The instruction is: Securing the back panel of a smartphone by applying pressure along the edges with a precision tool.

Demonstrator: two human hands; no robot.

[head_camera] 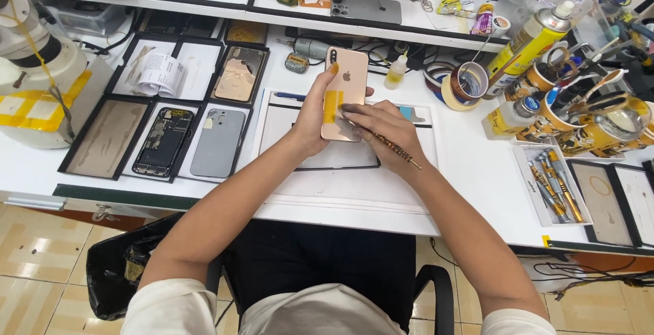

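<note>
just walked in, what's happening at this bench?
A person seated at a white workbench holds a gold phone back-side up in the left hand. The right hand presses on the phone's lower back by a strip of yellow tape while holding a slim patterned tool. Black trays at left hold phone parts.

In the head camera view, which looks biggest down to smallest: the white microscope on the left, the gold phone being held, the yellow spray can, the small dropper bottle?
1. White microscope
2. Gold phone and yellow spray can: look alike, unsure
3. Dropper bottle
</note>
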